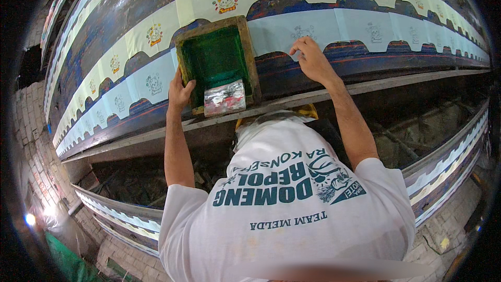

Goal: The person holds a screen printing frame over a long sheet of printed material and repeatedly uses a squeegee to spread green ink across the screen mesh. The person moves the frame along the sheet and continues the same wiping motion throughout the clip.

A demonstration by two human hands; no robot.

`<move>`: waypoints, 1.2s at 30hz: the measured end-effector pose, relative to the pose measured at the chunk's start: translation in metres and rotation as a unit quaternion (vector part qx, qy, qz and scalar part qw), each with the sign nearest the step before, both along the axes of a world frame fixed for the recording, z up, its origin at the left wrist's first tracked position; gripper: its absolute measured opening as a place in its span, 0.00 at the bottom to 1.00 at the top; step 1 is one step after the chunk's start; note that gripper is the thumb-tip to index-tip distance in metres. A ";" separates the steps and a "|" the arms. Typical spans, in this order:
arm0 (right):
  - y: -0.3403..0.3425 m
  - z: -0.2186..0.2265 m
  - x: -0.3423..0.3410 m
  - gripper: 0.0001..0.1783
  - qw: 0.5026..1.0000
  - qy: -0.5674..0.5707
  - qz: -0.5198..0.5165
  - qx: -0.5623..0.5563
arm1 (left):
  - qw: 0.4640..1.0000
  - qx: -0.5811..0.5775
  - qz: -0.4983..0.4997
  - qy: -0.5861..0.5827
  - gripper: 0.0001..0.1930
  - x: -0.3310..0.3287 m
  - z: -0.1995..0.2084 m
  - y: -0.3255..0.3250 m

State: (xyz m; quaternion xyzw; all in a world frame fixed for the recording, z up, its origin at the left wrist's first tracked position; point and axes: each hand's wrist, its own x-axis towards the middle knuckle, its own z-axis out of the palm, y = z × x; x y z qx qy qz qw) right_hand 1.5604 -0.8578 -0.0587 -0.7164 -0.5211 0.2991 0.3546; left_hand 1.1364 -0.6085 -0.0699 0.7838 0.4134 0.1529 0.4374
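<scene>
One wooden frame (250, 57), gripped by the left hand (181, 90), points lengthwise away-left, right hand (311, 61) empty, half-curled

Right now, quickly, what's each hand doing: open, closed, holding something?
Left hand: closed on the left edge of the wooden frame.
Right hand: loosely open, nothing visibly held.

Shirt (292, 240), 5 o'clock: several lines of dark-green capitals, inverted in view, beside a same-coloured emblem. Yellowish sheets (199, 6), 12 o'clock: one short red-orange word under each multicoloured print. Bluish sheets (274, 36), 1 o'clock: thin outline prints; any lettering was too faint to read.
</scene>
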 end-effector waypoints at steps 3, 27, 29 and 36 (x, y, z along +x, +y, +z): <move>-0.006 0.005 -0.010 0.15 0.999 -0.038 -0.007 -0.004 | 1.000 0.012 -0.001 0.022 0.44 -0.003 -0.004 0.005; 0.052 0.006 -0.013 0.24 0.997 -0.034 -0.055 -0.051 | 0.998 -0.051 -0.016 0.043 0.49 0.006 0.022 -0.001; 0.054 0.012 -0.005 0.24 0.990 -0.105 0.050 -0.080 | 0.999 -0.009 -0.026 0.033 0.49 0.008 0.025 -0.001; 0.053 0.017 -0.010 0.23 0.993 -0.068 0.013 -0.091 | 0.999 -0.006 -0.019 0.028 0.50 0.004 0.011 -0.001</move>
